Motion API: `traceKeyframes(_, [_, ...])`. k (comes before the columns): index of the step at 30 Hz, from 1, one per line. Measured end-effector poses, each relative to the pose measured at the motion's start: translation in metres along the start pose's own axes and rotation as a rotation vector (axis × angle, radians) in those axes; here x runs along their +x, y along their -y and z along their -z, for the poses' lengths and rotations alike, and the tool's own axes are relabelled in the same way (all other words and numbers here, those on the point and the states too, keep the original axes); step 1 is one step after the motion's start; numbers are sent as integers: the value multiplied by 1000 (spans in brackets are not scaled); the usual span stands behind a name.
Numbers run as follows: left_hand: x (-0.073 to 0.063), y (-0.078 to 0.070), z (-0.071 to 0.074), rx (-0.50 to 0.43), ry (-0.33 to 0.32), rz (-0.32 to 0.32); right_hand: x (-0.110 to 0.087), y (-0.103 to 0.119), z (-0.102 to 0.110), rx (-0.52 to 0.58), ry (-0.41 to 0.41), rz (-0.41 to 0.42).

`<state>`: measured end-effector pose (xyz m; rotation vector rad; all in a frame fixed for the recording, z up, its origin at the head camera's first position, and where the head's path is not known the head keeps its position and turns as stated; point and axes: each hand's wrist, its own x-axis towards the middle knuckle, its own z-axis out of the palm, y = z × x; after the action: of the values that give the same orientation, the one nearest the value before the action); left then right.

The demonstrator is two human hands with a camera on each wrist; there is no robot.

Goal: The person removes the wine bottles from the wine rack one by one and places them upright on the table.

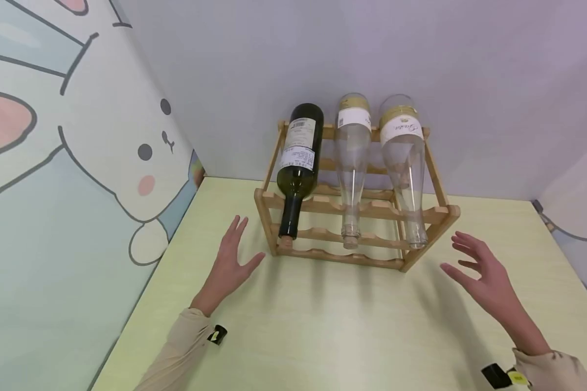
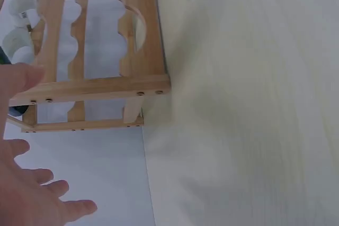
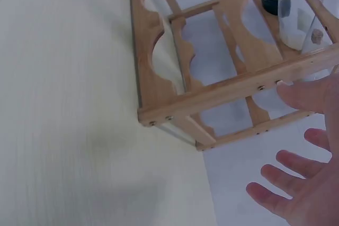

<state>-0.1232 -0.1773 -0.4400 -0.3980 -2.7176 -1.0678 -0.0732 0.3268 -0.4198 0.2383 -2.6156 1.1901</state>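
Note:
A wooden wine rack [image 1: 357, 209] stands on the table, with three bottles lying on its top tier, necks toward me. On the left is a dark green wine bottle [image 1: 300, 146] with white labels and a cork. A clear corked bottle [image 1: 353, 157] lies in the middle, and another clear bottle [image 1: 405, 157] on the right. My left hand [image 1: 227, 269] is held beside the rack's left end, fingers spread, holding nothing. Off the right end, my right hand [image 1: 486, 277] is likewise empty, its fingers apart and slightly bent. Neither hand touches the rack in the head view.
The pale wooden table [image 1: 323, 326] extends in front of the rack and to both sides. Behind it rises a plain light wall [image 1: 235, 81]. A panel with a cartoon rabbit [image 1: 112, 141] borders the table on the left.

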Motion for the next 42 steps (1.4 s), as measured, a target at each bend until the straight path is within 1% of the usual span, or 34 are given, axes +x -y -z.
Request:
traceKeyframes(2, [2,-4,0,-58,-17,12,2,4,1,46,15,8])
traceKeyframes(6, [6,-9,0,-172,-75,-11,6,12,2,137,51,31])
traceKeyframes(10, [9,-16,2,-289,-130,-38,10,20,2,227,78,25])
traceKeyframes(12, [10,-25,6,-342,-157,-52,13,23,1,278,83,20])
traceKeyframes(14, [10,-36,12,-370,-179,-78,15,26,-1,329,83,25])
traceKeyframes(17, [10,-55,21,-389,-200,-120,20,30,-3,395,81,48])
traceKeyframes(19, [9,-63,25,-389,-211,-148,24,33,-4,416,76,61])
traceKeyframes(21, [9,-69,27,-395,-220,-168,27,35,-5,416,65,62])
traceKeyframes(23, [9,-73,29,-406,-230,-189,31,37,-6,390,51,52])
traceKeyframes(28, [11,-79,32,-452,-260,-234,39,37,-8,355,30,41])
traceKeyframes(33, [13,-84,35,-480,-275,-285,41,36,-8,291,21,47])
traceKeyframes(35, [14,-87,36,-478,-281,-301,41,35,-7,269,21,54])
traceKeyframes(39, [16,-92,39,-465,-292,-315,41,36,-7,262,25,57])
traceKeyframes(42, [16,-96,41,-438,-301,-323,40,36,-8,258,27,53])
